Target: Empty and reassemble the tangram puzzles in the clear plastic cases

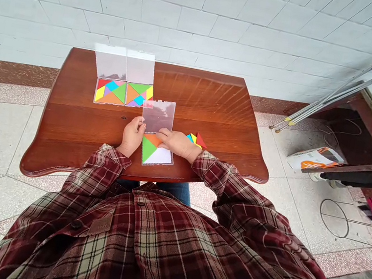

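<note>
A clear tangram box lies unfolded before me, its transparent lid tilted up at the back. In its tray are a green triangle and an orange tangram piece; the front right part shows white. My right hand reaches in from the right, fingertips closed on the orange piece and partly hiding it. My left hand is at the lid's left edge, thumb and fingers curled together against it. Beside my right wrist lie loose tangram pieces, among them a red piece and a yellow piece.
Two filled tangram boxes with raised lids stand at the back left of the brown wooden table. A tiled wall rises behind. Crutches lean at right, near a white-and-orange package and another person's leg.
</note>
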`<state>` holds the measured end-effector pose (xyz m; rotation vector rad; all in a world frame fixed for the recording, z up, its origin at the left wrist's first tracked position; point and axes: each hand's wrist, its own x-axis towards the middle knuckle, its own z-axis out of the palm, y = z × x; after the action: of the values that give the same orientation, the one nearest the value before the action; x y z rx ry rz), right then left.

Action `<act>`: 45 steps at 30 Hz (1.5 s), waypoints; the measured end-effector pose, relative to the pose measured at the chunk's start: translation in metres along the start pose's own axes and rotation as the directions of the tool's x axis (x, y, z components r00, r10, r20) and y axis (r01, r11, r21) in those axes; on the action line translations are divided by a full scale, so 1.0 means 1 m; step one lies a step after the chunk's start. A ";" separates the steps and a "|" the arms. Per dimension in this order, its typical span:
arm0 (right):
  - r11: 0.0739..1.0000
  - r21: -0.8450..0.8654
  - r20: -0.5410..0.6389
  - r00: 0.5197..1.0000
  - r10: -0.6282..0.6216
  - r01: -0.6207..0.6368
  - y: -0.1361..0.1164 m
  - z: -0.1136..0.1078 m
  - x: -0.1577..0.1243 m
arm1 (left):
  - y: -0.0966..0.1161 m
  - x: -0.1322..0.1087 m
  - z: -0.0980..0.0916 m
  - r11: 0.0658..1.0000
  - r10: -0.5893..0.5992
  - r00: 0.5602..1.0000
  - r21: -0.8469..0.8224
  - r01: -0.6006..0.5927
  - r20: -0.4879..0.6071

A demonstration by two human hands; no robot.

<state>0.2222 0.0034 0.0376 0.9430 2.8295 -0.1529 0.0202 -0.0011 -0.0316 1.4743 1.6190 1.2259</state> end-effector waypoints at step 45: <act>0.658 0.594 -0.050 0.796 0.604 -0.463 -0.034 0.000 -0.033 | -0.006 0.002 0.002 0.999 0.046 0.997 0.021 -0.045 -0.055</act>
<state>0.2279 -0.0428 0.0454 2.0183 2.5713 -0.8794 0.0190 0.0013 -0.0380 1.5093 1.6464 1.2904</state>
